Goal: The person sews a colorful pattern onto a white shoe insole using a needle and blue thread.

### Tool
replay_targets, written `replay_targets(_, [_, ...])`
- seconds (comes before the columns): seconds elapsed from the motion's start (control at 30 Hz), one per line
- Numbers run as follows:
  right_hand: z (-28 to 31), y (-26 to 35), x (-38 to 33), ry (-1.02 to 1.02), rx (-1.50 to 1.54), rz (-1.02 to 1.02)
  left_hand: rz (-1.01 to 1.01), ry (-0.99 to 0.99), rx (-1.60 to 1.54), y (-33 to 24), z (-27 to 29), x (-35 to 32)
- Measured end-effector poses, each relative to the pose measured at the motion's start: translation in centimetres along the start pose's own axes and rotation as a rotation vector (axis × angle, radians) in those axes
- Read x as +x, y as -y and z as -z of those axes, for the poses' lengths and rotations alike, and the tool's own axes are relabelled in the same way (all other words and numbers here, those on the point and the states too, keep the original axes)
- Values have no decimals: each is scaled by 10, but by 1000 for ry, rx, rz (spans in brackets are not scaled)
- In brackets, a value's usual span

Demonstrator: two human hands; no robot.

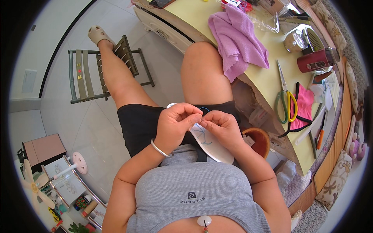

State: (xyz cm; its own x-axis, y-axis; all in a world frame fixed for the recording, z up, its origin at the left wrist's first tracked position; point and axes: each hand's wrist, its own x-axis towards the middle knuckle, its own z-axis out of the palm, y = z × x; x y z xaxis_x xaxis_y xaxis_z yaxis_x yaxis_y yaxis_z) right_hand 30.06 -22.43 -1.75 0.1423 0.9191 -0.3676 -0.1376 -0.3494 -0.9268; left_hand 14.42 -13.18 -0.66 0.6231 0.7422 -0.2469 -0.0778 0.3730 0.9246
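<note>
Over my lap, my left hand (176, 126) and my right hand (222, 127) meet with thumbs and forefingers pinched together. A short loop of blue thread (204, 109) shows between the fingertips; any needle is too small or hidden to make out. Beneath the hands lies a white insole (218, 149), slanting across my black shorts, with blue lines on its surface. Its upper middle is covered by my fingers, and one end peeks out beyond the left hand.
On the yellow-topped table at right are a purple towel (239, 39), scissors (285, 101) with green and yellow handles, pink fabric (304, 106), a dark red flask (316, 60) and a glass jar (294, 41). A folding chair (87, 75) stands at left; a brown bucket (261, 140) sits under the table edge.
</note>
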Motion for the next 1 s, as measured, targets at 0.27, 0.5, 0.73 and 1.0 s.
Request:
replay_targets(0.27, [10, 0, 1, -109, 188, -1, -176, -15, -29, -6, 19, 10])
replay_targets(0.5, [28, -1, 12, -169, 516, -59, -575, 601, 976, -21, 24, 9])
replay_targets(0.73, [36, -1, 11, -240, 648, -31, -299, 675, 1294, 7, 36, 12])
replay_targets(1.0, [42, 18, 12, -263, 584, 2, -520, 231, 1024, 26, 40, 19])
